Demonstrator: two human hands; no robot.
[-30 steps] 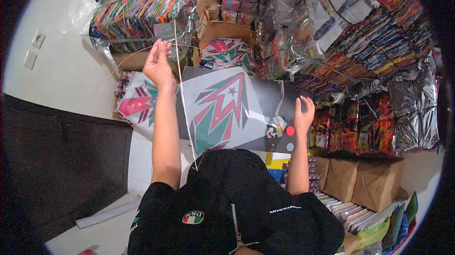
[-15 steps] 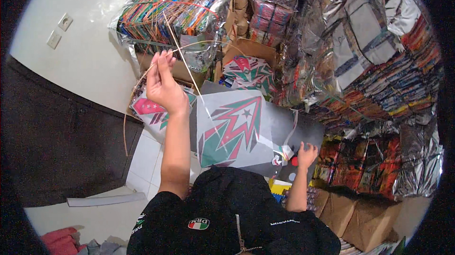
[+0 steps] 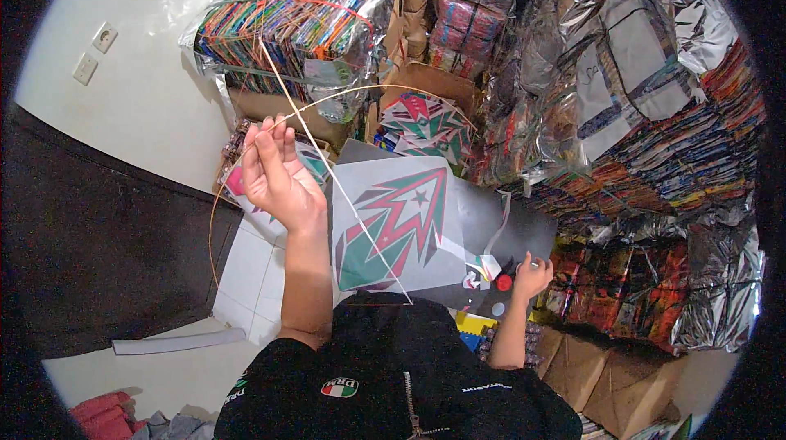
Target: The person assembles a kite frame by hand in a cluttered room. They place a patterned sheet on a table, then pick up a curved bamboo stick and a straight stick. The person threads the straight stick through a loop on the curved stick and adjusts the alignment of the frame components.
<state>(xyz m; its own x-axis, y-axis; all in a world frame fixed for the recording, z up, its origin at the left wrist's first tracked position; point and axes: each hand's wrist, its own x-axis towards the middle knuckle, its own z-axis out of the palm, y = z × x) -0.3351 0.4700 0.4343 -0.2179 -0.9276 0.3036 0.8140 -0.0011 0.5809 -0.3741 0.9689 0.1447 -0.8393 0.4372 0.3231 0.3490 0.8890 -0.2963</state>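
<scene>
My left hand [image 3: 282, 182] pinches a thin kite frame [image 3: 288, 96], raised above the work board. A straight pale stick forms its spine, and a bowed stick crosses it near my fingers. The spine's lower end reaches the front of my black shirt, with a short thin bar there. Below the frame lies a whitish kite sheet [image 3: 393, 227] printed in green, red and dark shapes with stars. My right hand [image 3: 534, 278] is at the board's right edge, fingers bent and apart. A pale spot between them is too small to name. Beside it sits a red round object [image 3: 503, 283].
The dark board [image 3: 524, 223] carries a pale strip and small scraps. Behind it, a cardboard box [image 3: 430, 80] holds more printed sheets. Wrapped bundles [image 3: 286, 22] and tall stacks [image 3: 647, 137] crowd the back and right. A white tube [image 3: 178, 342] lies on the floor at left.
My left hand has come slightly lower, and the frame has tilted so its spine's lower end meets my shirt. My right hand has shifted slightly right and down, its fingers more bent.
</scene>
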